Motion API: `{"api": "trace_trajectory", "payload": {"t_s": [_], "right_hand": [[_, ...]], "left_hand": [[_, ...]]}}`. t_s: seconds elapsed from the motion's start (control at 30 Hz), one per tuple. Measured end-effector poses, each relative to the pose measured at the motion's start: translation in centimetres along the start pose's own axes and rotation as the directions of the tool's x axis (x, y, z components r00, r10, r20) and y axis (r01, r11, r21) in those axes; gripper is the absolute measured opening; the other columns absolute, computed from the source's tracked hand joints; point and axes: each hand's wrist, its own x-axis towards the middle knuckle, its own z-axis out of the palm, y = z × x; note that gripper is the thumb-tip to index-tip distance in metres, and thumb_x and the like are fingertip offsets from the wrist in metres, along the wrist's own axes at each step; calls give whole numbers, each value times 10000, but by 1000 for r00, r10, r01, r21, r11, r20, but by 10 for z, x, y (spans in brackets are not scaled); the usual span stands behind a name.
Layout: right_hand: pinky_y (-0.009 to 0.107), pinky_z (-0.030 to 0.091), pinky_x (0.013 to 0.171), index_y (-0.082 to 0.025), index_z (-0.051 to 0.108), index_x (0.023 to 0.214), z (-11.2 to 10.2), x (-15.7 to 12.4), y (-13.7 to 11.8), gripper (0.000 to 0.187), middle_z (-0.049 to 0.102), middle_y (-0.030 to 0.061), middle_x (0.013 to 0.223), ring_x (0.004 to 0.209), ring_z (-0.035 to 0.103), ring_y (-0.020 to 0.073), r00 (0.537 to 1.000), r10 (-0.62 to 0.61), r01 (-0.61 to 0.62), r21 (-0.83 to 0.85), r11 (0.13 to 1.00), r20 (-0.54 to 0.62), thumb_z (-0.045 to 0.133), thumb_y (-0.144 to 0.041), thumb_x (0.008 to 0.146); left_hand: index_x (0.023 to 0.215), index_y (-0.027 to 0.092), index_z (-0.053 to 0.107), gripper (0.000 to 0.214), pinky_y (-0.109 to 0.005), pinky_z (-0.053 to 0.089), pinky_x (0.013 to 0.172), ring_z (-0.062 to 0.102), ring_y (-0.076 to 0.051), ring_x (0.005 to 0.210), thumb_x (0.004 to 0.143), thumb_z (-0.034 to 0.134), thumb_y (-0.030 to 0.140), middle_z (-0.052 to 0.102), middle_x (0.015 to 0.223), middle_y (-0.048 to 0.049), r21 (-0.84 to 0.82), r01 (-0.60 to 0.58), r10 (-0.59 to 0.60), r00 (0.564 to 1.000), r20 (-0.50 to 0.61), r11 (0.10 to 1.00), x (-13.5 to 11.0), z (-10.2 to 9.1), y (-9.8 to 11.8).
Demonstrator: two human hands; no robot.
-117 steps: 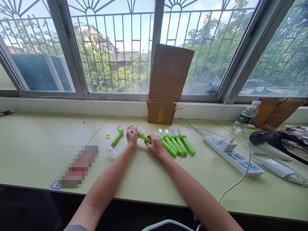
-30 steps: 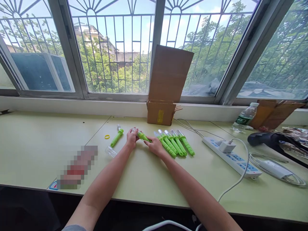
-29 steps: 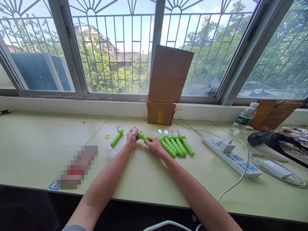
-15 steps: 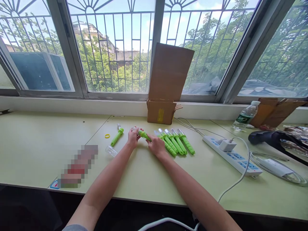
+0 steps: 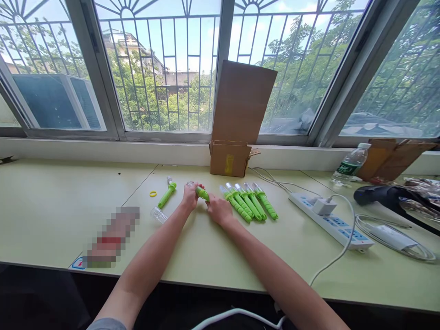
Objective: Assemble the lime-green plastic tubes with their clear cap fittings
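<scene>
Between my two hands lies a green plastic stick (image 5: 202, 194) with a clear end, which may be a light stick. My left hand (image 5: 190, 196) is closed around its clear end. The fingers of my right hand (image 5: 220, 208) are closed at its green handle end, which they partly hide. Close to my right hand, several similar green sticks with clear tops (image 5: 248, 202) lie side by side. To the left of my left hand rest another green stick (image 5: 167, 195) with a thin clear tip, a loose clear tube (image 5: 158, 215) and a small yellow ring (image 5: 153, 194).
An open cardboard box (image 5: 228, 159) stands by the window. On the right are a white power strip (image 5: 330, 223) with cables, a water bottle (image 5: 351, 164) and a black curved object (image 5: 381, 196). A blurred-out flat item (image 5: 113, 238) lies at the left front.
My right hand has shifted slightly left, toward my left hand and away from the row of sticks. The held stick now shows less of its green handle.
</scene>
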Motion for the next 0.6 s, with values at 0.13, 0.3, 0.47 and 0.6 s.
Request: {"api": "trace_trajectory", "payload": {"t_s": [0.13, 0.3, 0.47, 0.6], "right_hand": [[297, 402, 708, -199, 531, 1209, -2, 2, 1, 344, 699, 106, 1029, 904, 654, 243, 999, 13, -17, 90, 996, 44, 379, -376, 957], [285, 388, 707, -203, 566, 1179, -1, 8, 6, 337, 692, 100, 1030, 920, 630, 238, 996, 27, -48, 264, 963, 84, 448, -383, 919], [231, 367, 583, -182, 605, 955, 3, 16, 13, 223, 646, 32, 811, 677, 570, 147, 988, -7, -92, 628, 773, 154, 548, -373, 855], [199, 251, 412, -185, 545, 881, 1, 17, 21, 224, 477, -49, 600, 407, 336, 60, 931, -111, -275, 867, 416, 349, 580, -398, 823]], "left_hand": [[823, 193, 425, 338, -330, 529, 702, 618, -136, 624, 669, 720, 135, 576, 682, 26, 9, 2, -3, 999, 44, 1000, -1, 1, 3], [871, 206, 400, 386, -331, 518, 691, 617, -138, 626, 655, 707, 120, 576, 707, 35, 14, 10, -11, 996, 90, 1000, -3, 1, 8], [927, 216, 395, 442, -324, 505, 682, 621, -147, 636, 642, 720, 121, 577, 714, 40, 24, 25, -28, 990, 139, 999, -3, 0, 12], [953, 215, 400, 454, -310, 493, 699, 626, -149, 657, 649, 727, 129, 583, 707, 37, 38, 40, -47, 978, 202, 998, -5, 0, 14]]}}
